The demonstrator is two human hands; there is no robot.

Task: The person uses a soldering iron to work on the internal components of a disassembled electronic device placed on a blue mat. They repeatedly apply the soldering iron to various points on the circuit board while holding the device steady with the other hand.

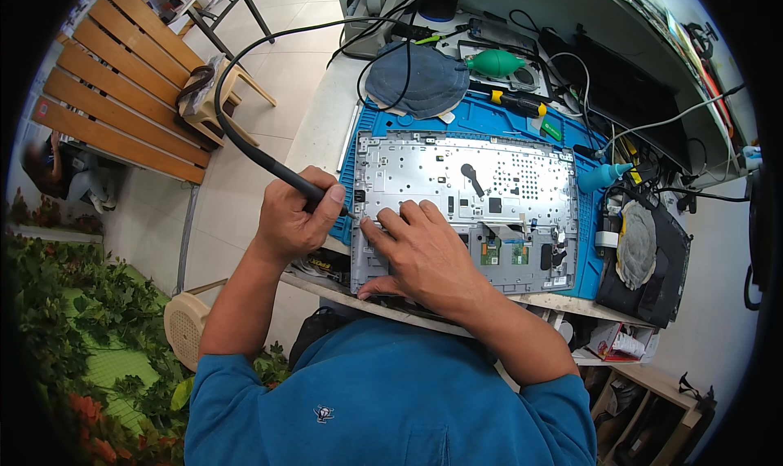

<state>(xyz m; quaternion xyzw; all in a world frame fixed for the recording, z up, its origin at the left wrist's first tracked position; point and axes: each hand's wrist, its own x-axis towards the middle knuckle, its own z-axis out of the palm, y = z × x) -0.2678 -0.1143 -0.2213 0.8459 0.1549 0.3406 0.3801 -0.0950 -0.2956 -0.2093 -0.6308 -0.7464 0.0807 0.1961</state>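
Observation:
A silver laptop top case, its inner side facing up with screw holes, small boards and a ribbon cable, lies on a blue work mat. In my left hand is a black, corded soldering iron, gripped like a pen. Its tip points at the case's left edge, and my fingers partly hide it. My right hand rests on the case's lower left part, fingers spread over the metal and thumb at the near edge.
Behind the case are a grey cloth pad, a green rubber bulb and a yellow-black screwdriver. To the right stand a blue squeeze bottle and a round grey pad. The iron's cable arches over the left side.

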